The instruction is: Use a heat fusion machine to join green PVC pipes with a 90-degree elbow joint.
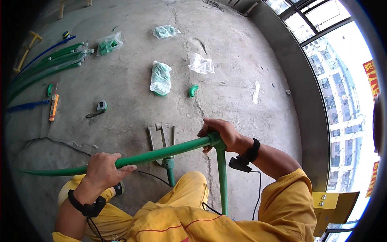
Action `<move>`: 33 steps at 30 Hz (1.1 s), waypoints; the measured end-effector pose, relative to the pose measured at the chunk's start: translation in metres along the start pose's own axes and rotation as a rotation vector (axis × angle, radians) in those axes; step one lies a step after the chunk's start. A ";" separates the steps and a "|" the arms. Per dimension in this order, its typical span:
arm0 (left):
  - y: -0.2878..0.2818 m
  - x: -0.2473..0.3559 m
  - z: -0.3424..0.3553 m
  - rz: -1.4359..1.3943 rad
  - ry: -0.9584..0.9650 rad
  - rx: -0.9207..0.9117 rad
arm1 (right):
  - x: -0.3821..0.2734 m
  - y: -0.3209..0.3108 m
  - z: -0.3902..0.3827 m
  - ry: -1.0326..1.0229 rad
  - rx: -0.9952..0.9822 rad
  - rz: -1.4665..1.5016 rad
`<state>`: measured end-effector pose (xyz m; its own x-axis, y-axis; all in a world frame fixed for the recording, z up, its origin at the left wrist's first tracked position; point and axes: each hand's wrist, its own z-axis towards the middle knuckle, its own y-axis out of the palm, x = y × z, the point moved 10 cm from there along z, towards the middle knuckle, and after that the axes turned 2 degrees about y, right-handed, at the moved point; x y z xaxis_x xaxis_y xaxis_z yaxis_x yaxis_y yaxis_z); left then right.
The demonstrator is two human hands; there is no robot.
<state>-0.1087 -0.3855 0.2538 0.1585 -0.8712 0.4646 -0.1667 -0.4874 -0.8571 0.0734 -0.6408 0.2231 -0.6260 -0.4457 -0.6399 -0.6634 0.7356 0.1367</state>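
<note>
A long green plastic pipe (161,153) crosses in front of me from the left rim to a green elbow fitting (215,139). My left hand (104,168) is wrapped round this pipe. My right hand (224,132) grips the elbow, its fingers partly hidden behind the fitting. From the elbow a second green pipe (222,177) runs down toward my body, its lower end out of sight behind my clothing. Below the long pipe, near my knee, stands a green-handled tool (169,169), which looks like a pipe fusion welder, beside a metal stand (163,137).
Several green pipes (60,60) lie bundled at the left near an orange utility knife (53,107) and a tape measure (101,106). Ahead are plastic bags of green fittings (161,77) and a loose green elbow (193,91). A black cable (64,144) trails across the concrete floor; windows line the right.
</note>
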 end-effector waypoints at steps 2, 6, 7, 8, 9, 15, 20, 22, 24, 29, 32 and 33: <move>0.011 -0.011 0.029 -0.021 -0.050 -0.070 | -0.006 -0.016 0.022 -0.038 0.011 0.045; 0.068 -0.077 0.117 -0.125 -0.142 -0.250 | -0.016 -0.069 0.122 -0.207 0.106 -0.100; 0.088 -0.097 0.141 -0.086 -0.140 -0.233 | -0.013 -0.082 0.150 -0.236 0.128 -0.211; 0.109 -0.114 0.160 -0.066 -0.149 -0.234 | -0.003 -0.094 0.174 -0.198 0.109 -0.304; 0.127 -0.128 0.183 -0.050 -0.152 -0.174 | 0.005 -0.113 0.196 -0.206 0.111 -0.291; 0.223 -0.184 0.252 -0.118 -0.250 -0.219 | 0.095 -0.188 0.295 -0.081 0.272 -0.282; 0.237 -0.206 0.234 0.004 -0.045 0.048 | 0.134 -0.209 0.349 0.037 0.268 -0.537; 0.242 -0.236 0.219 0.040 -0.043 0.056 | 0.137 -0.205 0.370 0.029 0.212 -0.666; 0.240 -0.249 0.213 0.139 0.011 0.112 | 0.131 -0.194 0.385 0.029 0.133 -0.825; 0.262 -0.254 0.211 0.194 0.058 0.182 | 0.113 -0.169 0.397 -0.059 0.054 -1.154; 0.262 -0.248 0.212 0.230 0.099 0.245 | 0.116 -0.172 0.396 -0.048 0.069 -1.176; 0.261 -0.245 0.214 0.233 0.121 0.265 | 0.117 -0.174 0.395 -0.059 0.090 -1.171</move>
<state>0.0168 -0.2868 -0.1311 0.0275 -0.9654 0.2592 0.0758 -0.2565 -0.9636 0.2777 -0.6191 -0.1741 0.3680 -0.8514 -0.3738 -0.7887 -0.0729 -0.6104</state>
